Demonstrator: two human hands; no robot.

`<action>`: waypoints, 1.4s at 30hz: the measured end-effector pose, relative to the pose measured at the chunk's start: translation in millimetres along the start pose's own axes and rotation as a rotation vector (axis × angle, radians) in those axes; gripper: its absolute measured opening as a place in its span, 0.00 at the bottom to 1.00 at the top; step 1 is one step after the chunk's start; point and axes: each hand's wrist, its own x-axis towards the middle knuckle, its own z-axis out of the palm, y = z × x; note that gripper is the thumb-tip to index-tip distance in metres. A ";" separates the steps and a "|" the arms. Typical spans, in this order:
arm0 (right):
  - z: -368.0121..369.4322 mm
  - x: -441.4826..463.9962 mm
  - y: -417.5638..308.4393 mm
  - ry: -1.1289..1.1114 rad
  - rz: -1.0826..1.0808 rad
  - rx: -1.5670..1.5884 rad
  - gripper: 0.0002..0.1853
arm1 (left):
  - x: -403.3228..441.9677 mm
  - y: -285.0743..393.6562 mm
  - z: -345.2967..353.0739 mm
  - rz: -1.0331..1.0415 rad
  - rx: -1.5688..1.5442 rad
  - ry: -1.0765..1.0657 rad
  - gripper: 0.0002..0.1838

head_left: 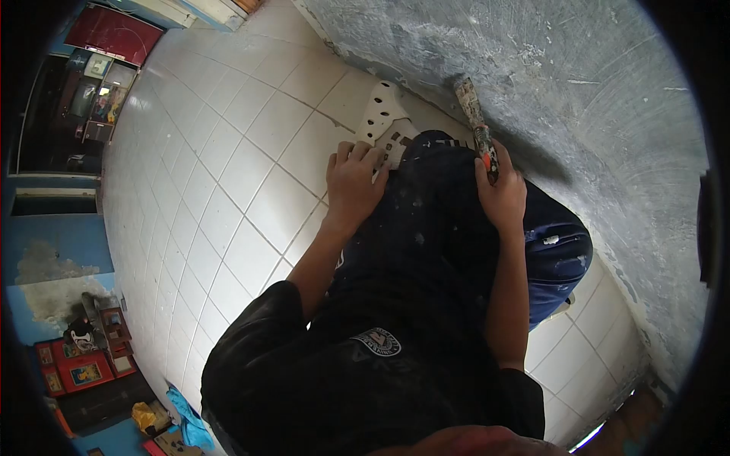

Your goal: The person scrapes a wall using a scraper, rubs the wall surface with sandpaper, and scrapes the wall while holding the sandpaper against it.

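My right hand [503, 196] is closed around the handle of a paint-spattered scraper [473, 114]. Its worn blade points up toward the grey wall [578, 83], close to the wall's lower part. My left hand [356, 181] rests by my leg, beside the patterned sock [397, 143], with its fingers loosely bent and apart. It holds nothing that I can see. Just beyond those fingers is a white clog with holes [382, 110] on my foot. My dark blue trousers [559, 254] carry white paint spots.
White floor tiles [228, 163] spread out to the left. Along the far left stand a red cabinet [84, 372] and a blue wall with a bare patch [53, 285]. A blue plastic bag [188, 418] lies at the lower left. The grey wall rises close on my right.
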 end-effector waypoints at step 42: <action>-9.4 -4.2 3.2 0.125 -0.012 0.095 0.24 | 111.0 80.5 131.0 -0.210 -1.440 -0.615 0.25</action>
